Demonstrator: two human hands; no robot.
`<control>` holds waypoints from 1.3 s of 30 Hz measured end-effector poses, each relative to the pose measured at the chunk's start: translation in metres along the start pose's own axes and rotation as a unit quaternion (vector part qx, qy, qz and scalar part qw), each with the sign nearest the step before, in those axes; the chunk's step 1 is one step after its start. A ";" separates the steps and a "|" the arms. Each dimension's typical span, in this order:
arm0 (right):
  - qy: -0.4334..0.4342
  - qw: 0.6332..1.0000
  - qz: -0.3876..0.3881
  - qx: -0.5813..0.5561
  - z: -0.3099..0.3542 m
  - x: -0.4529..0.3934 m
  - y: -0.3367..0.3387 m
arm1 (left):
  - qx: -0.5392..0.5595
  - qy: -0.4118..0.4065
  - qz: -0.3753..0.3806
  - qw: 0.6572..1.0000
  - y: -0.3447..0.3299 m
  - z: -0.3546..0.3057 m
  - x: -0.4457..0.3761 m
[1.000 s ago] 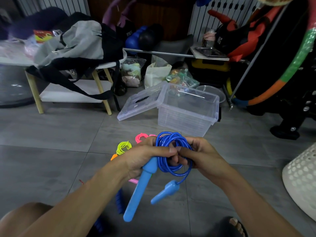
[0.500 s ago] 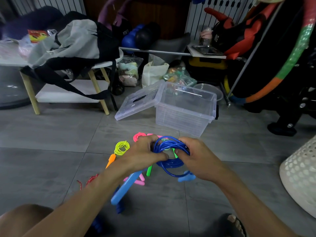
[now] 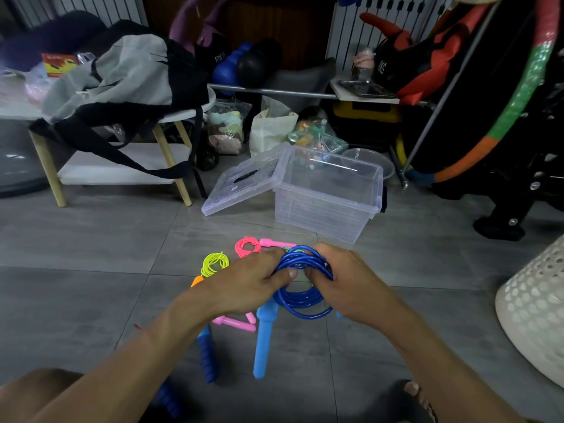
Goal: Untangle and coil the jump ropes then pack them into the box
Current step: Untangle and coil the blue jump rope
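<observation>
Blue rope (image 3: 300, 288) coil is held above the floor (image 3: 91, 285), clamped between left hand (image 3: 247, 288) and right hand (image 3: 351, 285). Its light-blue handle (image 3: 264, 343) hangs long axis near vertical, tip down. Open clear box (image 3: 328, 193) sits beyond, lid (image 3: 241, 181) leaning at its left edge; bare tile lies between. "FITNESS" is readable on a black bag (image 3: 218, 56).

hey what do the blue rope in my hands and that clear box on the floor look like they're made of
The blue rope, gripped by the left hand and right hand, looks like glossy plastic-coated cord, perhaps PVC: its loops catch bright highlights. Its light blue handle looks like smooth moulded plastic. The clear box appears to be rigid transparent plastic; you see the floor through its walls.
</observation>
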State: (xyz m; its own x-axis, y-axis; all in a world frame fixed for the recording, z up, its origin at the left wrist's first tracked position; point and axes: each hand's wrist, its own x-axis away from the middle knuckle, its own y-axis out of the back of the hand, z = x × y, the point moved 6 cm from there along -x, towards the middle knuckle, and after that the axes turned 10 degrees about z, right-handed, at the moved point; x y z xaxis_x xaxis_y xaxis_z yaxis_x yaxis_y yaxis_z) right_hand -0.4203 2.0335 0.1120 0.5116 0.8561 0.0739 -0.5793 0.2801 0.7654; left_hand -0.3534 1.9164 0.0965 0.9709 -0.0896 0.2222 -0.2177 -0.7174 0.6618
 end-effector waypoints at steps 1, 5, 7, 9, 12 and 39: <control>0.002 1.000 0.005 -0.025 -0.001 0.000 0.001 | -0.020 0.000 0.004 1.000 -0.001 -0.001 0.001; -0.016 0.992 0.081 -0.092 -0.013 0.000 -0.004 | -0.025 0.000 0.010 1.000 -0.006 0.000 0.003; -0.020 0.991 0.102 -0.080 -0.014 0.001 -0.005 | 0.050 0.009 0.014 0.999 -0.007 0.003 0.004; -0.011 0.989 0.097 -0.111 -0.012 0.001 -0.003 | 0.117 0.001 -0.002 0.993 -0.008 0.007 0.004; -0.022 0.974 0.089 -0.208 -0.010 0.002 0.005 | 0.203 -0.016 -0.027 0.979 -0.007 0.016 0.001; -0.066 0.942 0.125 -0.303 -0.028 0.012 0.013 | 0.192 0.011 -0.055 0.980 0.005 0.018 0.010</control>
State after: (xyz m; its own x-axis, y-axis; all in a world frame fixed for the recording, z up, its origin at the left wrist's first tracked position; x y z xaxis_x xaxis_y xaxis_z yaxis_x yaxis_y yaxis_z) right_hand -0.4400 2.0593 0.1047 0.3629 0.8775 0.3135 -0.9276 0.3082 0.2113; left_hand -0.3432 1.8997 0.0895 0.9830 0.0142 0.1829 -0.0547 -0.9290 0.3661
